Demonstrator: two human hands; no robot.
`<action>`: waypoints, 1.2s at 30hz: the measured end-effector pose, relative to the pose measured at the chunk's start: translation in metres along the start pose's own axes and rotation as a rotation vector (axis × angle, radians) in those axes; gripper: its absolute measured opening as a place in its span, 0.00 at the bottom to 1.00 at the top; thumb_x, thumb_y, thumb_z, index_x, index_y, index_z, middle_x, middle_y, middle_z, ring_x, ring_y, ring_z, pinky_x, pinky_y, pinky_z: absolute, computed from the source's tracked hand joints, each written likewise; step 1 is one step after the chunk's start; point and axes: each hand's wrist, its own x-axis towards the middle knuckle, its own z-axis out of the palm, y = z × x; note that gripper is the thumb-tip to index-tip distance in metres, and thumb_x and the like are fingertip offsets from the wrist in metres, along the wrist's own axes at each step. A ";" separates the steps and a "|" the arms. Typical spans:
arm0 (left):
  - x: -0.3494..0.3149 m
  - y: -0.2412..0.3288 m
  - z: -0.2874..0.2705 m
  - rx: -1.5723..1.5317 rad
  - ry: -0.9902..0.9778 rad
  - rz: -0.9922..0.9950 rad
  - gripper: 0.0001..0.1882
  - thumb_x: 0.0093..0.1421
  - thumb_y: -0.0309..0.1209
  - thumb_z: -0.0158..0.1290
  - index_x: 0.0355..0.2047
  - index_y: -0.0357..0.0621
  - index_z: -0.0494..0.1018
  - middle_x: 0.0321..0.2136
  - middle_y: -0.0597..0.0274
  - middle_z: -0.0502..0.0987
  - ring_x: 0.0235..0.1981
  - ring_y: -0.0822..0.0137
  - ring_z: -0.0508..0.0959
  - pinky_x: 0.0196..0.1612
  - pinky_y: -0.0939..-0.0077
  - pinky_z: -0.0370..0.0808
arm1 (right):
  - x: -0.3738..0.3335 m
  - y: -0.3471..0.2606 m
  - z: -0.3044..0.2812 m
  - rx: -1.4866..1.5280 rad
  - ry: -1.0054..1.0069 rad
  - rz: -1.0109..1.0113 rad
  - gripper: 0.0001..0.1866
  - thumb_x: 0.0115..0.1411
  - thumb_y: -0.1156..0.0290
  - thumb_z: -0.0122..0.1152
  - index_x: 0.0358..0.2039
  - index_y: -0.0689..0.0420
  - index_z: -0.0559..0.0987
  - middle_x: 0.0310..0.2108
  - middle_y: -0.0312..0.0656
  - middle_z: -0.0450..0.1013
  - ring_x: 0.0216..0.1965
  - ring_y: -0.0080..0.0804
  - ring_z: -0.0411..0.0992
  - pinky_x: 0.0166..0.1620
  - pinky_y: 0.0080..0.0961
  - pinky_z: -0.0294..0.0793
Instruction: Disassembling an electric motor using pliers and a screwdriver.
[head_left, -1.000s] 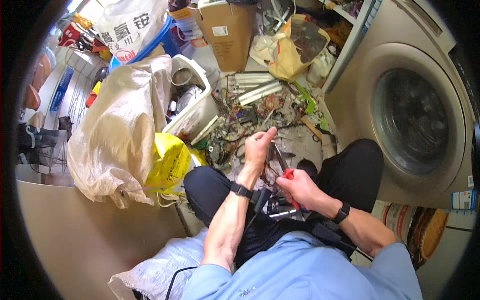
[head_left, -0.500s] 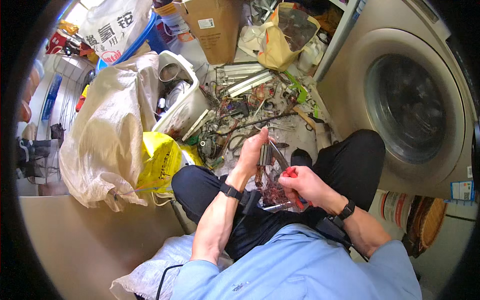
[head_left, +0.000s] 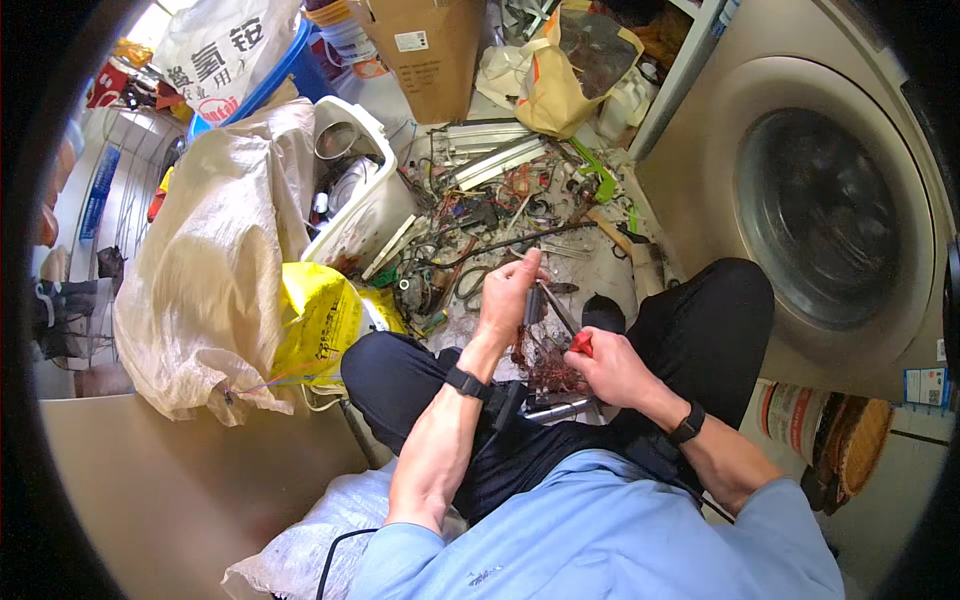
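My left hand (head_left: 508, 297) is closed around a dark grey metal piece (head_left: 536, 305), which showed ridges a moment ago, with the thumb pointing up. In my right hand (head_left: 618, 368) is a red-handled tool (head_left: 581, 342), its fingers wrapped round the grip. A long thin metal shank runs from the red part up and left to the grey piece, and its tip meets or lies close to it. Whether the tool is a screwdriver or pliers I cannot make out. Beneath both hands lies a tangle of reddish-brown wire (head_left: 553, 372), between my legs.
Scrap wires, cables and metal strips (head_left: 500, 165) litter the floor ahead. At left stand a white bin (head_left: 362, 222) with metal parts, a beige sack (head_left: 215, 270) and a yellow bag (head_left: 318, 325). A cardboard box (head_left: 425, 60) is behind. The washing machine (head_left: 690, 190) borders the right.
The grey piece has turned in my left hand and shows a narrower side. My right hand has shifted slightly up and right, and the lower red ends are out of sight.
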 end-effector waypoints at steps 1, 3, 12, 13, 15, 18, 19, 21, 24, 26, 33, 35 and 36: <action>-0.003 0.009 0.004 -0.132 -0.054 -0.099 0.35 0.66 0.66 0.56 0.33 0.41 0.80 0.21 0.65 0.77 0.18 0.69 0.79 0.21 0.73 0.79 | 0.003 0.002 -0.008 0.001 0.011 0.012 0.16 0.63 0.63 0.65 0.38 0.66 0.81 0.29 0.54 0.80 0.33 0.44 0.81 0.41 0.39 0.78; -0.010 0.018 0.002 -0.222 -0.079 -0.175 0.37 0.65 0.69 0.53 0.35 0.42 0.79 0.22 0.63 0.78 0.20 0.66 0.81 0.22 0.71 0.80 | 0.009 -0.003 -0.018 0.194 -0.160 0.018 0.10 0.66 0.67 0.65 0.36 0.62 0.80 0.25 0.34 0.75 0.26 0.22 0.73 0.31 0.27 0.72; -0.012 0.023 -0.003 -0.546 -0.204 -0.224 0.38 0.64 0.72 0.50 0.37 0.46 0.79 0.28 0.59 0.83 0.25 0.64 0.84 0.26 0.64 0.82 | 0.007 -0.018 -0.019 0.598 -0.288 0.113 0.11 0.67 0.68 0.60 0.29 0.61 0.79 0.20 0.35 0.74 0.23 0.22 0.72 0.28 0.26 0.72; -0.010 0.026 -0.002 -0.556 -0.202 -0.218 0.38 0.63 0.73 0.50 0.37 0.46 0.79 0.28 0.60 0.83 0.25 0.64 0.83 0.26 0.64 0.82 | 0.012 -0.016 -0.018 0.511 -0.247 0.059 0.11 0.66 0.68 0.60 0.30 0.62 0.80 0.21 0.37 0.75 0.23 0.24 0.73 0.30 0.28 0.73; -0.009 0.028 0.002 -0.528 -0.166 -0.220 0.37 0.64 0.73 0.49 0.37 0.48 0.79 0.27 0.60 0.83 0.24 0.64 0.83 0.26 0.63 0.82 | 0.017 -0.015 -0.019 0.427 -0.205 0.013 0.11 0.65 0.68 0.61 0.31 0.64 0.80 0.21 0.39 0.77 0.24 0.26 0.75 0.31 0.29 0.75; -0.007 0.027 0.002 -0.649 -0.191 -0.250 0.35 0.66 0.71 0.49 0.36 0.48 0.80 0.26 0.55 0.83 0.24 0.61 0.84 0.26 0.65 0.83 | 0.020 -0.015 -0.025 0.302 -0.218 0.023 0.12 0.63 0.68 0.61 0.33 0.66 0.81 0.25 0.49 0.81 0.28 0.40 0.81 0.36 0.36 0.78; -0.006 0.025 0.001 -0.648 -0.188 -0.251 0.35 0.66 0.71 0.49 0.36 0.48 0.80 0.26 0.55 0.83 0.24 0.61 0.84 0.26 0.65 0.83 | 0.020 -0.013 -0.026 0.304 -0.221 0.022 0.12 0.63 0.68 0.61 0.33 0.66 0.81 0.25 0.49 0.81 0.28 0.40 0.81 0.36 0.36 0.78; -0.004 0.022 -0.001 -0.667 -0.084 -0.200 0.32 0.66 0.67 0.52 0.35 0.48 0.79 0.26 0.55 0.83 0.25 0.61 0.84 0.28 0.65 0.83 | 0.019 -0.011 -0.028 -0.028 -0.079 -0.186 0.11 0.63 0.69 0.61 0.35 0.65 0.79 0.31 0.57 0.81 0.33 0.53 0.81 0.38 0.43 0.79; -0.003 0.024 -0.001 -0.709 -0.032 -0.214 0.28 0.67 0.63 0.56 0.36 0.48 0.78 0.26 0.57 0.82 0.25 0.61 0.84 0.27 0.64 0.83 | 0.011 -0.016 -0.035 -0.174 -0.046 -0.188 0.10 0.63 0.70 0.60 0.40 0.63 0.77 0.34 0.61 0.79 0.38 0.60 0.80 0.40 0.48 0.79; -0.002 0.022 -0.003 -0.757 0.019 -0.166 0.26 0.67 0.61 0.58 0.36 0.50 0.77 0.26 0.58 0.82 0.26 0.59 0.83 0.27 0.67 0.82 | 0.006 -0.017 -0.029 -0.242 0.002 -0.233 0.09 0.62 0.71 0.60 0.41 0.62 0.76 0.33 0.60 0.79 0.38 0.59 0.80 0.40 0.49 0.79; -0.007 0.031 -0.004 -0.762 0.128 -0.243 0.26 0.66 0.63 0.56 0.38 0.53 0.75 0.28 0.58 0.81 0.26 0.59 0.83 0.26 0.64 0.83 | -0.008 -0.005 -0.006 -0.824 0.212 -0.446 0.22 0.57 0.72 0.61 0.53 0.62 0.76 0.29 0.41 0.74 0.32 0.40 0.76 0.34 0.38 0.74; -0.006 0.032 -0.006 -0.823 0.147 -0.268 0.27 0.66 0.63 0.56 0.40 0.52 0.73 0.27 0.58 0.80 0.26 0.59 0.83 0.25 0.61 0.84 | -0.006 -0.006 -0.005 -0.900 0.227 -0.452 0.24 0.57 0.72 0.61 0.55 0.62 0.76 0.30 0.41 0.74 0.32 0.39 0.76 0.34 0.37 0.73; -0.007 0.033 -0.008 -0.868 0.131 -0.273 0.27 0.66 0.64 0.56 0.40 0.52 0.74 0.27 0.58 0.80 0.26 0.59 0.83 0.25 0.61 0.84 | -0.006 -0.007 -0.005 -0.899 0.229 -0.452 0.24 0.57 0.72 0.61 0.55 0.62 0.76 0.30 0.41 0.74 0.32 0.39 0.76 0.34 0.37 0.73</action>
